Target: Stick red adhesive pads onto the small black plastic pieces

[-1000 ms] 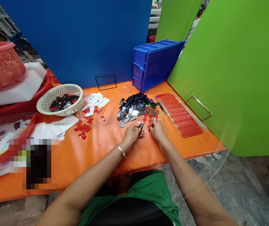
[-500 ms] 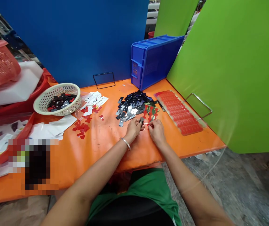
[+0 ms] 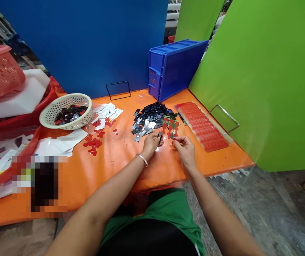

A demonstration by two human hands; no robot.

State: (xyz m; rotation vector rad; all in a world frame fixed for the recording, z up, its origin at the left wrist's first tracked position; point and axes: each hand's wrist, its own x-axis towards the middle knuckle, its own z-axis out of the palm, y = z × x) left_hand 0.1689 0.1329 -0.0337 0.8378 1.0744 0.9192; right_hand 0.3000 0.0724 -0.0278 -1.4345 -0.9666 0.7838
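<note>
Left hand (image 3: 149, 145) clamped on a dark piece (image 3: 160, 134), right hand (image 3: 187, 151) pinched on a red piece (image 3: 174, 141). Grip both by the edges, lightly; keep your wrists low over the desk (image 3: 126, 153), near side of the dark pile (image 3: 154, 112).

L hand (image 3: 150, 145) grips dark tab (image 3: 160, 135); R hand (image 3: 185, 149) pinches small red pc (image 3: 174, 141) nr dark tab pile (image 3: 155, 113).

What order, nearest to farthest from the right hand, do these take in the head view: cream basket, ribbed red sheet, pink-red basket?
From the right hand:
1. Ribbed red sheet, just beyond it, to the right.
2. Cream basket, well to the left.
3. Pink-red basket, at the far left edge.
</note>
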